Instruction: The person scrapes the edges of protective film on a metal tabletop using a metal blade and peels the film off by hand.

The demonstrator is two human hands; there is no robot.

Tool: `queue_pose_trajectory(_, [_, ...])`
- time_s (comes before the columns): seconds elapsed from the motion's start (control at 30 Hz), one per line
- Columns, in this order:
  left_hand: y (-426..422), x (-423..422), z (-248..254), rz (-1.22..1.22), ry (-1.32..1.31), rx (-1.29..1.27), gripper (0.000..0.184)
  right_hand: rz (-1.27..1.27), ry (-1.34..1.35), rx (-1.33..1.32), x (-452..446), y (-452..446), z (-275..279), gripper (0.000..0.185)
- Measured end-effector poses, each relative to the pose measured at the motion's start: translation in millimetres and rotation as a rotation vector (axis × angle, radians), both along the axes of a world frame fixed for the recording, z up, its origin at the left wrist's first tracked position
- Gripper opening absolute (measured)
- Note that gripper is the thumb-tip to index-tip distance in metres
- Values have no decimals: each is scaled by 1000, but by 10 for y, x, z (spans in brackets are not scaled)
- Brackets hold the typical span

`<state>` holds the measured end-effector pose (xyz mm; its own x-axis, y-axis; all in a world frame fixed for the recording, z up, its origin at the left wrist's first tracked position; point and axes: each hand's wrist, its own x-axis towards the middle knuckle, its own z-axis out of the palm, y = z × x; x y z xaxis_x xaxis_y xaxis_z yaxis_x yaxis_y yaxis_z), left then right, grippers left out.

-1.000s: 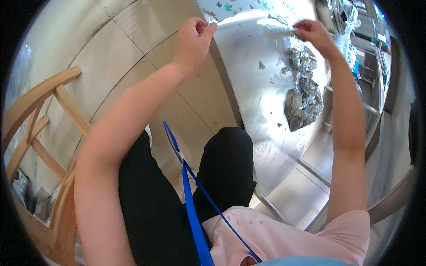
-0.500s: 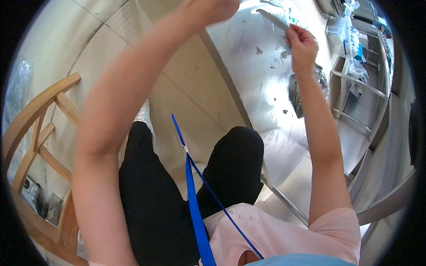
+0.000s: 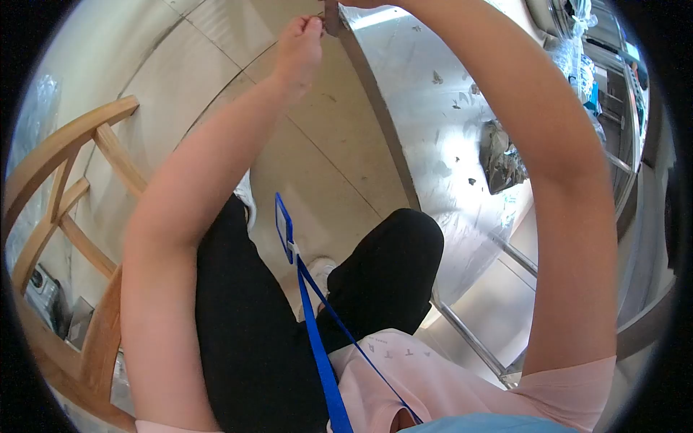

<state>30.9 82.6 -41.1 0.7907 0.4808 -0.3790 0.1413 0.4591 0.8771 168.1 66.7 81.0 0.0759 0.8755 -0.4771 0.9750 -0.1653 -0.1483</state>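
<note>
One hand, the right hand [image 3: 364,3], is now shifted to the bench [image 3: 411,65] corner. Left hand [image 3: 299,52] fingers are pinched together; right fingers cannot be told.

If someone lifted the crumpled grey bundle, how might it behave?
The crumpled grey bundle would probably fold and sag, given its loose creases. Its thin, glossy, sheet-like look suggests something light for its size and perhaps slippery.
</note>
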Motion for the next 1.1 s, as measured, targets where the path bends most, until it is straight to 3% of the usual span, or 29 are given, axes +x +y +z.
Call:
queue_pose_trajectory(0.3, [-43, 7, 1, -198, 5, 4, 26, 252, -149, -339, -46, 305, 33, 22])
queue_pose_trajectory(0.63, [-71, 64, -139, -163, -118, -180, 20, 314, -103, -239, 84, 250, -157, 14])
queue_pose_trajectory(0.9, [-109, -21, -41, -208, -24, -64, 21, 286, -86, -249, -71, 136, 115, 10])
queue_pose_trajectory(1.1, [-152, -37, -65, -129, -27, -46, 22, 403, -65, -184, 21, 153, -31, 10])
